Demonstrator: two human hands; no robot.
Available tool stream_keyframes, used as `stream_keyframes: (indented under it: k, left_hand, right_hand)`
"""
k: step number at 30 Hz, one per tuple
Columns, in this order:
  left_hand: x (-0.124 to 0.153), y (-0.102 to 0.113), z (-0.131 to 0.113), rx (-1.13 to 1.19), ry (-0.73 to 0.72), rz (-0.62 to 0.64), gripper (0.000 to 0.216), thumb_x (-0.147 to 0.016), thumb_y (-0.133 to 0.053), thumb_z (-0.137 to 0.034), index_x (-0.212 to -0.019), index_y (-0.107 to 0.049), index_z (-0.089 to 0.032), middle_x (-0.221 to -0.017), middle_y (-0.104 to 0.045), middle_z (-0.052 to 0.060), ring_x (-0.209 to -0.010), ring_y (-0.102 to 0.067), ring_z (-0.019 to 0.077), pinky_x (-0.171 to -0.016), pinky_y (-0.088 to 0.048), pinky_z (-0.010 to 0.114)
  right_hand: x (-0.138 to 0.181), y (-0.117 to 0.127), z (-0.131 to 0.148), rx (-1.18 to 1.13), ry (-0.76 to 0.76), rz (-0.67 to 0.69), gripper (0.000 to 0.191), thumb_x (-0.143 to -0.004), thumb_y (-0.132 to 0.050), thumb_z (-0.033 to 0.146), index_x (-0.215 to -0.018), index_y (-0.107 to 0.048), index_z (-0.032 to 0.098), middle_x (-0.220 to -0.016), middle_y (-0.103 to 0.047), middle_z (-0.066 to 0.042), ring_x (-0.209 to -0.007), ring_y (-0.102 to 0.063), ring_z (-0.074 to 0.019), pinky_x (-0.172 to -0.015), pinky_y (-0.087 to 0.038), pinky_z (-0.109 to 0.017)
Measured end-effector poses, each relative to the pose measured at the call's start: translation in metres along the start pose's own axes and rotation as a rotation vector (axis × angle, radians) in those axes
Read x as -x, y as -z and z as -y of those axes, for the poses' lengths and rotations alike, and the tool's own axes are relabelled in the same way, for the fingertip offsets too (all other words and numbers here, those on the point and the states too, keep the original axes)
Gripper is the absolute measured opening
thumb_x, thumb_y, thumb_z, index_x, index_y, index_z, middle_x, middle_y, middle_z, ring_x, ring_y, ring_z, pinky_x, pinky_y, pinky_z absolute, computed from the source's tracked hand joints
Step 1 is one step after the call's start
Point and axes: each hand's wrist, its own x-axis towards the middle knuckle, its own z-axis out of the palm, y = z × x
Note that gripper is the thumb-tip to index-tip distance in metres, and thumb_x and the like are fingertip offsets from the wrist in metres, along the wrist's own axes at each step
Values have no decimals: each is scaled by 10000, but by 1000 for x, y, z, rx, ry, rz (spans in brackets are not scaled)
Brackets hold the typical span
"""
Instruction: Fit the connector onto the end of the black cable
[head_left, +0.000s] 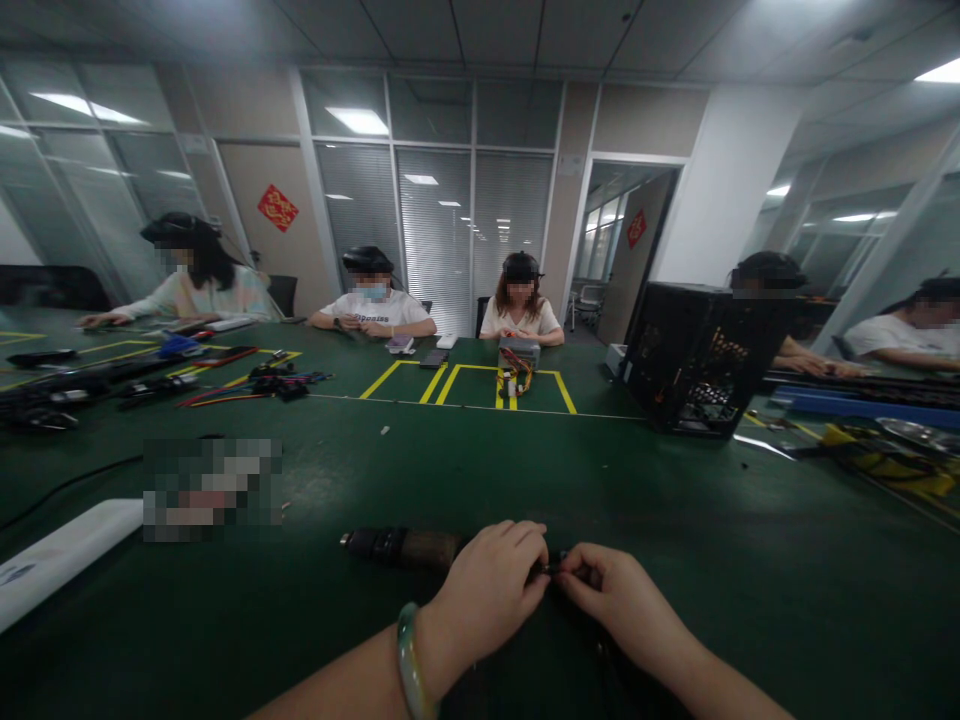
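White bar [75, 555]: left of the tool, apart.
Wire bundle [281, 382]: beyond the tool, leftward.
Dark cylindrical tool [397, 546]: landmark; long axis left-right, metal tip leftward.
Left hand [491, 575]: nearer; curled over tool's right part, grip hidden, cannot tell.
Small dark piece [555, 564]: tool's right.
Right hand [619, 592]: fingertips pinching piece.
Black computer case [694, 360]: beyond tool, rightward, not obstructing.

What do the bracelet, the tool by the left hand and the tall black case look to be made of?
Bracelet: smooth, glossy, mottled green and yellowish, so perhaps jade, glass or plastic.
Tool: its dull black front looks plastic; the bright glint on its tip suggests metal; the brownish section is too dim to tell.
Case: probably matte painted metal, judging by its flat sides and pierced panel.
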Motion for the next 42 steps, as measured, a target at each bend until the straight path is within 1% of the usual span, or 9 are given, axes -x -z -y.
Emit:
stream_keyframes:
  k: [5,9,15,21,26,29,34,39,42]
  left_hand:
    - [0,-1,1,-9,-11,0,101,-838,-616,-168,-916,-566,-208,-1212,-584,20,-1095,-536,218,-966,-419,393]
    - [0,-2,1,-15,-19,3,95,-839,-600,-157,-913,-565,-206,-1211,-585,20,-1090,-538,222,-965,-419,403]
    - [0,-1,1,-15,-14,7,103,-837,-622,-185,-921,-567,-209,-1204,-586,9,-1082,-539,215,-962,-420,392]
    - [0,-1,0,-32,-39,13,82,-854,-579,-153,-912,-575,-210,-1202,-589,5,-1086,-538,206,-957,-420,387]
    - [0,1,-2,-22,-1,7,136,-843,-592,-185,-976,-573,-204,-1206,-587,36,-1078,-548,221,-945,-433,395]
    - [0,1,-1,-16,13,7,122,-843,-606,-206,-961,-574,-203,-1202,-588,36,-1078,-549,220,-949,-431,387]
    - [0,0,0,-8,-23,9,102,-840,-601,-149,-911,-569,-214,-1221,-585,0,-1104,-533,205,-973,-409,378]
    - [0,-2,1,-11,11,-7,189,-820,-617,-157,-989,-555,-214,-1260,-558,16,-1115,-531,203,-978,-415,376]
    - [1,-2,1,-18,10,5,137,-832,-615,-184,-957,-562,-204,-1246,-563,30,-1115,-531,215,-975,-419,390]
  right_hand:
    - [-2,-3,-4,14,15,-13,99,-840,-599,228,-781,-671,198,-720,-656,28,-664,-590,-137,-584,-389,-199]
    - [-2,-3,-3,10,21,-11,101,-840,-592,223,-788,-671,190,-725,-663,19,-666,-594,-140,-590,-392,-201]
    - [0,-2,0,11,14,-20,104,-836,-596,226,-773,-671,191,-718,-654,22,-655,-584,-134,-586,-391,-200]
    - [0,-1,2,-12,11,0,110,-847,-588,234,-798,-677,193,-732,-661,22,-674,-593,-138,-593,-396,-201]
    - [-1,-3,0,-1,16,-15,109,-841,-591,232,-772,-662,188,-722,-652,22,-663,-586,-139,-587,-391,-205]
    - [-1,-2,1,2,11,-18,108,-838,-592,230,-771,-665,188,-723,-651,20,-667,-586,-141,-596,-395,-207]
    - [0,-2,2,12,10,-16,106,-835,-594,233,-774,-668,187,-704,-641,22,-653,-574,-138,-579,-386,-203]
    - [-1,-3,-1,-4,5,-14,107,-841,-591,235,-771,-658,188,-699,-641,27,-634,-569,-128,-573,-383,-197]
    - [-1,-3,-2,-8,8,-10,111,-848,-585,241,-783,-658,189,-713,-650,23,-645,-579,-132,-572,-385,-196]
